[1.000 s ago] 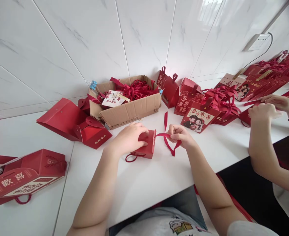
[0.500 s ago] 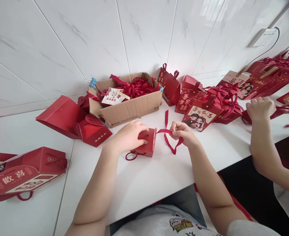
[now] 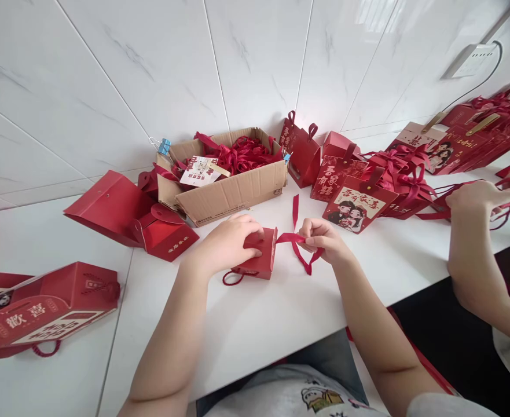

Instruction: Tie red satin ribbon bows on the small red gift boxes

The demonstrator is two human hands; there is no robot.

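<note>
A small red gift box (image 3: 259, 267) lies on the white table, with a dark red cord loop sticking out at its near left. My left hand (image 3: 233, 243) rests over the box, thumb and fingers curled onto its upper side and gripping it. From the box's right end runs a red ribbon (image 3: 286, 237). My right hand (image 3: 322, 238) pinches this ribbon between thumb and fingers, a short way right of the box. The ribbon's loose end stands out toward the cardboard box, and a loop of it hangs below my fingers.
Behind my hands stands a cardboard box (image 3: 233, 200) full of red ribbons. Red boxes (image 3: 168, 234) lie to the left, and a larger printed one (image 3: 81, 295) nearer me. Finished-looking gift boxes (image 3: 354, 205) crowd the right. A co-worker's hand (image 3: 474, 200) handles red ribbon there.
My hands hold almost the same places, the ribbon still pinched in my right hand. At the right, the co-worker's hand has turned and opened out. The view has shifted slightly.
</note>
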